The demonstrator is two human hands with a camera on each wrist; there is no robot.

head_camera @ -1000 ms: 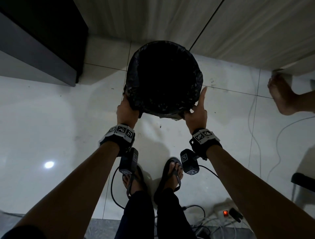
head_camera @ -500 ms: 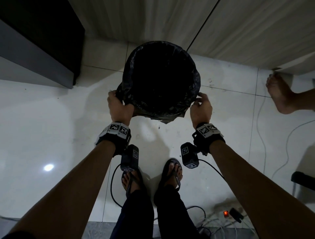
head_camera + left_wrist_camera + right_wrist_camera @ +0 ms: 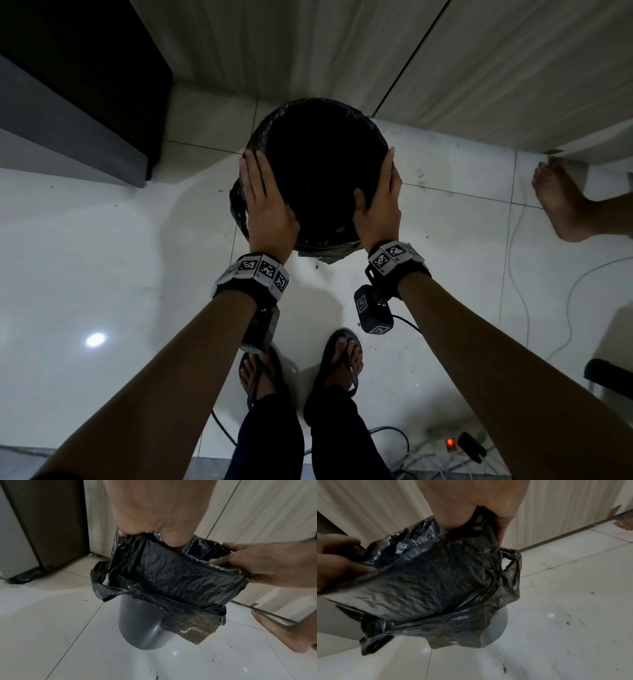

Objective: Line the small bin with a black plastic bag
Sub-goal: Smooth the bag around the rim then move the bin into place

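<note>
Fingers [image 3: 252,173] of left hand [image 3: 269,205], right hand [image 3: 380,205] clamp black bag [image 3: 171,572] over bin [image 3: 137,626]; cabinet [image 3: 85,85] left, foot [image 3: 561,209] right.

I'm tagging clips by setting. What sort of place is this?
Probably a room in a home: a glossy white tiled floor with a power strip lying on it, wood-grain panels behind, and a small grey bin holding a black bag.
</note>
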